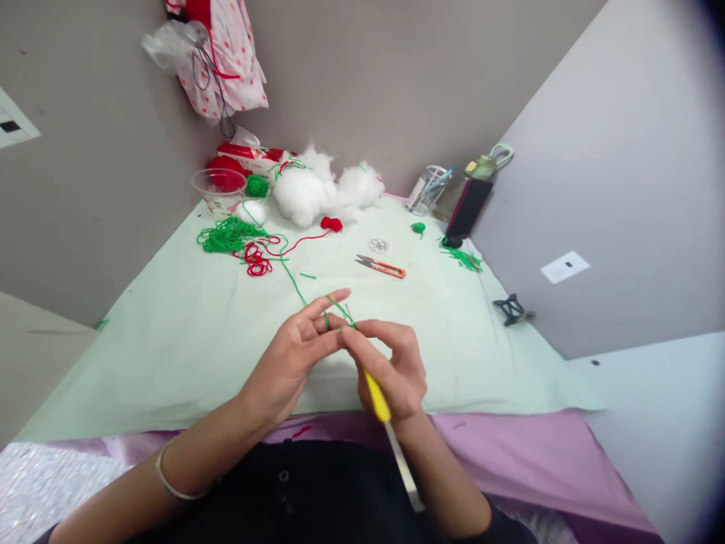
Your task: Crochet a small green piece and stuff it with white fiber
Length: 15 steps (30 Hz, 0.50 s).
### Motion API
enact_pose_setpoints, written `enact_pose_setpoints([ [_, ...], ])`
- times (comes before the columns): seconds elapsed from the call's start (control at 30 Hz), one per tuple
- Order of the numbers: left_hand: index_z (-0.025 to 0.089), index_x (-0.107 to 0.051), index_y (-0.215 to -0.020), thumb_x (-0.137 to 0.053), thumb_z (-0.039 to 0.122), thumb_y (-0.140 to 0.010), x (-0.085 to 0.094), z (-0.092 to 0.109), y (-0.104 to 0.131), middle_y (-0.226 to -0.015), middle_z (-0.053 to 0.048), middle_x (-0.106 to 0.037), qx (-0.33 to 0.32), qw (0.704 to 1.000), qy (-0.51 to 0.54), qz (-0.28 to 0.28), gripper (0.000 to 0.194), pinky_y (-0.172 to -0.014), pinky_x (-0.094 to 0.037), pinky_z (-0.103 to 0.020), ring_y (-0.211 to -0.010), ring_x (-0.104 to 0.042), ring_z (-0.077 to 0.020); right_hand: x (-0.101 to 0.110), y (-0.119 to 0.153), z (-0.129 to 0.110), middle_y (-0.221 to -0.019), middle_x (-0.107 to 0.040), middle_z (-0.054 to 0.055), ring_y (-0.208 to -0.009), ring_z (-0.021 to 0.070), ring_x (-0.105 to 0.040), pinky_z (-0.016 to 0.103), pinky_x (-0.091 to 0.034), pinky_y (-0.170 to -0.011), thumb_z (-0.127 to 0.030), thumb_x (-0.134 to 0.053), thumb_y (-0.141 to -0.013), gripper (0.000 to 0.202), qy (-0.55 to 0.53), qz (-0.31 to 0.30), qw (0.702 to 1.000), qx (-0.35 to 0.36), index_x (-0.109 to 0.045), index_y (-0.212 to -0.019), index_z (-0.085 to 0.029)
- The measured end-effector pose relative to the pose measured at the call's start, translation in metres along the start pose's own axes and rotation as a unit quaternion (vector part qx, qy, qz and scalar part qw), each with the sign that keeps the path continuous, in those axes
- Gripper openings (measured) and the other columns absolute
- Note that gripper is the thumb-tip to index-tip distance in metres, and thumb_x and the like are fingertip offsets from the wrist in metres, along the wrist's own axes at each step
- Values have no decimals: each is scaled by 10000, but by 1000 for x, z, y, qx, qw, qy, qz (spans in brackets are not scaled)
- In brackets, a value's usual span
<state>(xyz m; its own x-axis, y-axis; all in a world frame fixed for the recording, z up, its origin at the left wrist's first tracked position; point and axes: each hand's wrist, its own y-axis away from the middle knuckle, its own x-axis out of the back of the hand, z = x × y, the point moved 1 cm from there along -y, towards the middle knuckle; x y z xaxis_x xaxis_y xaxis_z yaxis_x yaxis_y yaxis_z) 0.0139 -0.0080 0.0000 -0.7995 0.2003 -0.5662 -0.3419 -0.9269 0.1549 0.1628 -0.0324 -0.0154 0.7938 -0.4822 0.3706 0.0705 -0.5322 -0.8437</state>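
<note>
Green yarn (294, 282) runs from a loose green heap (229, 235) across the cloth to my left hand (297, 344). It loops round the fingers, with the index finger stretched out and the thumb pressed toward the other fingers. My right hand (393, 366) holds a crochet hook (377, 396) with a yellow grip and a pale handle end pointing down toward me. The hook's thin tip rises by the yarn between both hands, whose fingertips nearly meet. Any small stitched piece there is mostly hidden by the fingers.
Orange snips (381, 267) and a small clear round case (379, 245) lie beyond my hands. Farther back are white stuffing (303, 195), red yarn (259, 259), a plastic tub (220, 202) and a pen holder (427, 190). A dark phone-like object (470, 208) leans at right.
</note>
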Motion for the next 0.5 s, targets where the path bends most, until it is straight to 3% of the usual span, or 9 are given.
enact_pose_setpoints([
  [0.1,177,-657,-1358,-810,282,-831,2,2,-3,-853,-6,-665,49,997,54,-18,559,-828,-437,-255,-821,-573,-125,2,-8,3,-932,-728,46,-801,194,-681,368,-567,-683,-176,-546,-997,269,-156,47,978,-131,-740,-1126,-312],
  [0.17,193,-688,-1324,-803,266,-834,2,4,-3,-872,-11,-680,32,998,48,-20,509,-841,-433,-251,-853,-583,-131,2,-13,4,-850,-702,28,-704,167,-641,350,-540,-652,-224,-522,-1021,231,-260,66,940,-209,-745,-1039,-282],
  [0.23,207,-718,-1273,-811,250,-824,0,5,-2,-929,-17,-702,14,999,26,-24,461,-883,-435,-253,-920,-605,-143,1,-16,3,-865,-708,29,-732,165,-646,342,-538,-666,-241,-551,-1015,202,-301,52,922,-236,-751,-1003,-271],
  [0.37,230,-734,-1228,-835,242,-804,-5,2,-1,-902,7,-698,-20,1000,-4,-8,436,-912,-451,-264,-908,-635,-140,-3,-11,2,-966,-744,37,-887,182,-686,347,-569,-743,-146,-577,-988,263,-230,17,953,-198,-757,-1096,-305],
  [0.5,224,-707,-1282,-845,258,-798,-3,-3,-4,-935,-12,-719,5,1000,22,-8,505,-887,-460,-257,-924,-637,-143,-2,-3,0,-1089,-744,60,-959,209,-697,378,-593,-782,-95,-658,-919,371,-82,3,994,-76,-755,-1173,-348],
])
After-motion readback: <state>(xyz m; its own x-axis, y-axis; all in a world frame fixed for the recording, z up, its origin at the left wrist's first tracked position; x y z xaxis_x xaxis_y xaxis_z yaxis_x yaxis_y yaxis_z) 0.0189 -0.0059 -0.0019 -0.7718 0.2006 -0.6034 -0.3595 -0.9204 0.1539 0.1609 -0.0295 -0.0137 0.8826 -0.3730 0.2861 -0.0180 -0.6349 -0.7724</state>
